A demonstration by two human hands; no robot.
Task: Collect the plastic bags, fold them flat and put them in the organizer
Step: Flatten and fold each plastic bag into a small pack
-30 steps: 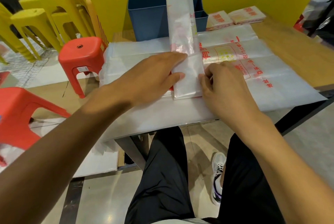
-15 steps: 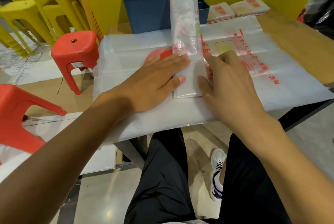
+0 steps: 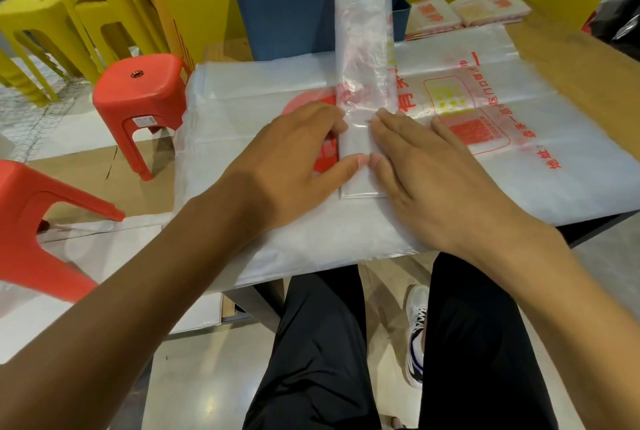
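**Two hands pressed a bag strip flat**

While red and yellow stools [image 3: 138, 100] stood at far left, the left hand [image 3: 294, 162] lay with straight fingers on the folded bag strip [image 3: 362, 83]. That narrow strip ran away from the person, across a stack of flat plastic bags [image 3: 519, 159] on the surface, reaching the blue organizer [image 3: 284, 10]. Just right of it, the right hand [image 3: 436, 180] pressed down, fingers flat too.
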